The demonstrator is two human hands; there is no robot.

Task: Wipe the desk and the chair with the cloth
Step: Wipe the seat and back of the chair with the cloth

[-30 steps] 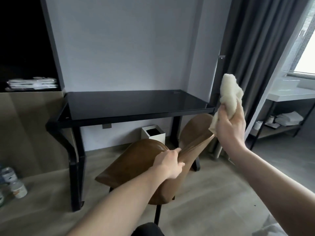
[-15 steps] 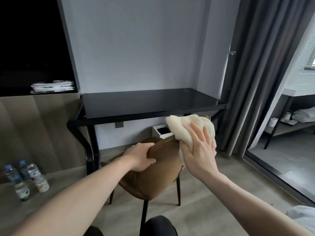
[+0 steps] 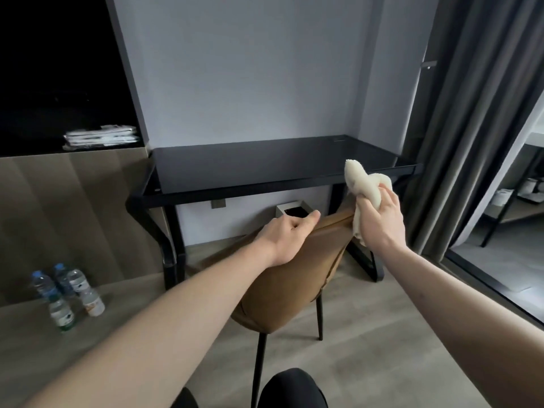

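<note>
A brown leather chair (image 3: 294, 290) with thin black legs stands upright in front of me, its back towards me. My left hand (image 3: 287, 234) grips the top edge of its backrest. My right hand (image 3: 379, 219) holds a bunched cream cloth (image 3: 363, 184) against the right upper corner of the backrest. Behind the chair stands the black glossy desk (image 3: 250, 169), set against a pale wall; its top is bare.
A white bin (image 3: 290, 212) sits under the desk. Several water bottles (image 3: 66, 293) stand on the wood floor at left. Folded papers (image 3: 101, 136) lie on a dark shelf. Grey curtains (image 3: 471, 128) hang at right beside a doorway. My knee (image 3: 291, 390) shows at the bottom.
The chair has gone from tipped to upright. My right hand with the cloth slid from the middle of the backrest's top to its right corner. My left hand stays on the top edge.
</note>
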